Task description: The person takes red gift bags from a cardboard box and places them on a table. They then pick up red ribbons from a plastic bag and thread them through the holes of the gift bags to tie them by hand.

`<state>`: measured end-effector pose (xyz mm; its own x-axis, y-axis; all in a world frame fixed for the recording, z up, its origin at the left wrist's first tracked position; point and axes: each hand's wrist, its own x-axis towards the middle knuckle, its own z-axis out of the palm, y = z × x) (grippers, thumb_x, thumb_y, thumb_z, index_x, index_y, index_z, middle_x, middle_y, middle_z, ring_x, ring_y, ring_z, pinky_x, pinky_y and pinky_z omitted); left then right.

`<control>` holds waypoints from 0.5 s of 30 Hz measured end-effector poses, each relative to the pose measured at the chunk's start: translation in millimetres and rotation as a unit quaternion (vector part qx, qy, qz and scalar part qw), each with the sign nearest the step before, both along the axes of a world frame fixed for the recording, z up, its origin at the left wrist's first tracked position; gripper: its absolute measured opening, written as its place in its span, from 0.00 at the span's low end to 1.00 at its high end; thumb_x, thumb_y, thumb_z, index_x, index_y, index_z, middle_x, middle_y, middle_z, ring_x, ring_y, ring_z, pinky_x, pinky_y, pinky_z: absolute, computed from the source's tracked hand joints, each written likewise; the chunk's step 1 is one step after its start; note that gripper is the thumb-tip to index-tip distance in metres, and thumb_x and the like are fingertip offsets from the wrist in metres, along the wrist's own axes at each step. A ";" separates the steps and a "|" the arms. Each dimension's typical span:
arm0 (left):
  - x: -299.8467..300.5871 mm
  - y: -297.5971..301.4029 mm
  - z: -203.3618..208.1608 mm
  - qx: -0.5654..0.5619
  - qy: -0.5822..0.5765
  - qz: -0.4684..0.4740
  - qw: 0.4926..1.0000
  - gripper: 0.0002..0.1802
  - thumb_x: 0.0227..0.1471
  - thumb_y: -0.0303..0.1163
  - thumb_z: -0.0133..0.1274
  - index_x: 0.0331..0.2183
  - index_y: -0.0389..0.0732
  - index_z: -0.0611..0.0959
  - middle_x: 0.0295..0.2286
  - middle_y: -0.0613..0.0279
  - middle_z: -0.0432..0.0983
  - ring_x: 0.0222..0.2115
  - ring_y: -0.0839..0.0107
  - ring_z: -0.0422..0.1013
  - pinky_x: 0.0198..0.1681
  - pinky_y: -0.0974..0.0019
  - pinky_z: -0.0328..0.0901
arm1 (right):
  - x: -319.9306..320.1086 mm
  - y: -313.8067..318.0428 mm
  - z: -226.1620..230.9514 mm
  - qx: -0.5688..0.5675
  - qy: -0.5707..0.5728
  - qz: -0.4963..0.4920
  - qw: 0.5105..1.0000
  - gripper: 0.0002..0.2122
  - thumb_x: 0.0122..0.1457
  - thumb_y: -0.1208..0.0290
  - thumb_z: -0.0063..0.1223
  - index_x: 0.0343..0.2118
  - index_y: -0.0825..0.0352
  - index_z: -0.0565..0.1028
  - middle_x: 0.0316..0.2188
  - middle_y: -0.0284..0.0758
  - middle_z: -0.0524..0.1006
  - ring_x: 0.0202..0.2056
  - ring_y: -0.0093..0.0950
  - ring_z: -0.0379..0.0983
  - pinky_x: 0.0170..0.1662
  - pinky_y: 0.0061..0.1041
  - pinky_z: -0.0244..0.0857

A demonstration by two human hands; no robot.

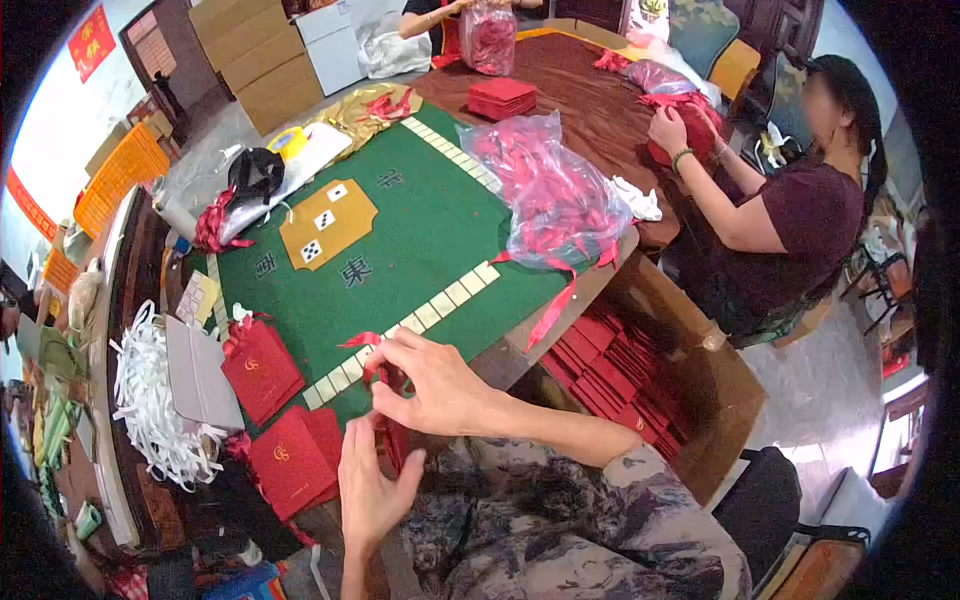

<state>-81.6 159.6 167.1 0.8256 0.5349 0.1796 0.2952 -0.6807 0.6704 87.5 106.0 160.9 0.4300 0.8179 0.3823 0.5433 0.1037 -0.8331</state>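
Observation:
A flat red gift bag (394, 442), seen nearly edge-on, stands between my hands at the table's near edge. My left hand (372, 485) grips its lower part, thumb on one side and fingers on the other. Above it, my right hand (440, 385) pinches a red ribbon (362, 340) at the bag's top; one ribbon end sticks out leftward over the green mat. My fingers partly hide where ribbon and bag meet. Left of my hands lie more red gift bags (290, 460) with a gold emblem, and another pile of red bags (262, 372) just beyond.
A clear plastic sack of red ribbons (560, 190) rests on the green mat (420, 250). White paper strips (150, 400) heap at left. A cardboard box (720, 385) of red bags stands below right. A co-worker (800, 200) handles red bags; another person's arms (425, 22) show at the far side.

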 end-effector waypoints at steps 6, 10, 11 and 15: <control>-8.4 -20.2 -27.8 0.051 0.020 -0.001 0.998 0.48 0.32 0.34 0.72 0.56 0.37 0.67 0.49 0.46 0.65 0.51 0.48 0.61 0.56 0.51 0.58 | 20.0 3.2 -50.4 -0.006 0.055 0.065 0.996 0.13 0.56 0.76 0.46 0.44 0.69 0.75 0.38 0.42 0.76 0.41 0.36 0.74 0.49 0.32 0.66; -7.6 -26.7 -66.2 0.093 0.027 -0.007 0.995 0.50 0.31 0.34 0.72 0.57 0.38 0.66 0.51 0.44 0.63 0.51 0.46 0.59 0.56 0.48 0.56 | 35.3 2.7 -101.7 -0.056 0.156 0.094 0.982 0.15 0.57 0.81 0.44 0.47 0.70 0.74 0.43 0.37 0.77 0.45 0.24 0.72 0.49 0.27 0.66; -6.3 -27.4 -73.6 0.106 0.033 -0.009 0.994 0.51 0.31 0.34 0.72 0.57 0.38 0.67 0.52 0.43 0.62 0.51 0.46 0.59 0.56 0.48 0.56 | 39.5 0.8 -109.4 -0.074 0.176 0.097 0.977 0.14 0.59 0.80 0.44 0.48 0.70 0.74 0.44 0.37 0.77 0.46 0.23 0.72 0.49 0.26 0.66; -0.4 -28.2 -90.3 0.120 0.044 -0.013 0.992 0.48 0.34 0.31 0.70 0.58 0.37 0.67 0.52 0.43 0.62 0.52 0.44 0.59 0.56 0.48 0.56 | 47.5 -15.0 -117.1 -0.102 0.163 0.068 0.979 0.14 0.63 0.75 0.47 0.51 0.70 0.72 0.44 0.36 0.77 0.47 0.23 0.72 0.50 0.24 0.66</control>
<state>-82.0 131.4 76.8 0.8563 0.4645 0.2258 0.3265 -0.8255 0.4604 134.9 91.0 43.8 0.3847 0.9207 0.0656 0.2377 -0.0302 -0.9709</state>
